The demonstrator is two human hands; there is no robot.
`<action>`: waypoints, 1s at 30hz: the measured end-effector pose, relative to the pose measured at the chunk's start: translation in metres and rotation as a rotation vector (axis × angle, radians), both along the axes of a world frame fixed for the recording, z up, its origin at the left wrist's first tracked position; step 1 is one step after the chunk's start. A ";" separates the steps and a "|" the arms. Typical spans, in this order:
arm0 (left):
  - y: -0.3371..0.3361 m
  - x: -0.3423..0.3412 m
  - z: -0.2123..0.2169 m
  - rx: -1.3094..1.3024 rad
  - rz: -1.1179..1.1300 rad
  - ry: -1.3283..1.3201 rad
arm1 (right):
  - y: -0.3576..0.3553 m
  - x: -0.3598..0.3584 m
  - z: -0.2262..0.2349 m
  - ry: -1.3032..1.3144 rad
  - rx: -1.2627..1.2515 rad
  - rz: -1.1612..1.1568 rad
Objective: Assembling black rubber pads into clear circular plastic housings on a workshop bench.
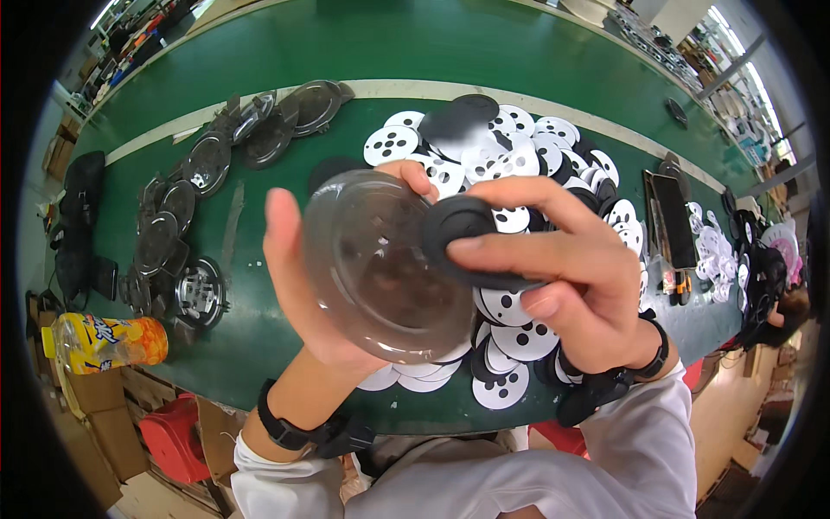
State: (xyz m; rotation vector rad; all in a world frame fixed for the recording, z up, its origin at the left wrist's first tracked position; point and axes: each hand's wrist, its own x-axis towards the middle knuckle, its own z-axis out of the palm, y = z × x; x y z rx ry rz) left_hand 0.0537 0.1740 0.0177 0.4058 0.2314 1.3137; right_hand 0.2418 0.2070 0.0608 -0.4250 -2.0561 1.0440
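My left hand (296,290) is wrapped round the rim of a smoky see-through round plastic cover (372,268), tilted above the table. Between the thumb and fingers of my right hand (584,259) is a black round disc (448,227). It overlaps the cover's right edge in view; whether they touch I cannot tell. Under and behind my hands lies a loose heap of white discs with black dots (392,145), mixed with plain black discs (475,107). One disc at the top of the heap is blurred.
More smoky covers (207,163) lie in a curved row on the green table (259,208). A yellow-labelled bottle (108,342) is at the left edge. On the right are a dark flat panel (673,221), orange-handled tools (683,287) and another person (791,307). A red stool (175,437) stands below.
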 end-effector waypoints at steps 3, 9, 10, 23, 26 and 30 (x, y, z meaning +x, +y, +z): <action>0.001 0.001 -0.006 0.166 0.006 -0.112 | -0.001 0.002 0.003 0.048 -0.148 -0.019; -0.003 0.001 0.007 0.071 -0.049 -0.120 | -0.002 0.001 0.006 0.121 -0.249 0.048; -0.005 0.000 0.011 -0.094 -0.063 -0.102 | -0.001 0.001 0.007 0.130 -0.240 0.060; -0.005 0.002 0.025 -0.073 -0.215 0.229 | 0.005 -0.007 -0.005 0.133 -0.148 0.400; -0.007 -0.005 0.021 -0.113 -0.317 0.103 | 0.003 -0.002 -0.002 0.056 -0.406 0.311; -0.008 -0.006 0.011 0.072 -0.275 0.044 | 0.001 0.000 -0.003 0.059 -0.505 0.199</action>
